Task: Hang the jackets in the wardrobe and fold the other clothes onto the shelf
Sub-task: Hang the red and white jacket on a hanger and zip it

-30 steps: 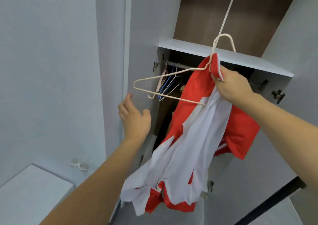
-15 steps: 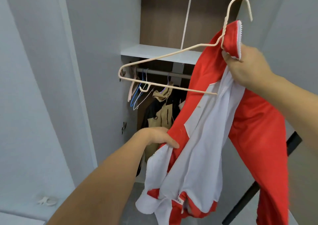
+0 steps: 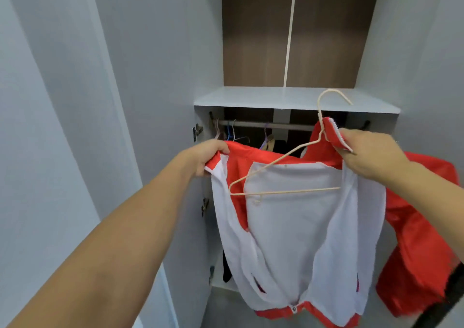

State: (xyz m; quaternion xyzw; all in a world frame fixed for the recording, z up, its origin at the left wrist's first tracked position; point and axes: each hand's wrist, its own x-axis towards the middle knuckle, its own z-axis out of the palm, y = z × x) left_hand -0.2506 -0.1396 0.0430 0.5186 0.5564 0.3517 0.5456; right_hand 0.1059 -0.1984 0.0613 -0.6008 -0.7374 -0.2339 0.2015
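Note:
A red jacket (image 3: 293, 232) with white lining hangs spread open in front of the wardrobe. My left hand (image 3: 204, 158) grips its left shoulder edge. My right hand (image 3: 369, 154) pinches the collar together with the neck of a cream wire hanger (image 3: 281, 174). The hanger lies inside the jacket against the white lining, hook pointing up. One red sleeve (image 3: 424, 239) droops on the right. Behind the jacket runs the wardrobe rail (image 3: 253, 124).
A white shelf (image 3: 251, 98) sits above the rail. Several spare hangers (image 3: 231, 133) and dark and tan garments (image 3: 272, 144) hang on the rail. The open left wardrobe door (image 3: 155, 101) stands close to my left arm. A dark bar (image 3: 442, 305) crosses the lower right corner.
My left hand took hold of the jacket's left shoulder and lifted it, spreading the jacket open. The hanger came down inside the jacket. The view turned to face the wardrobe.

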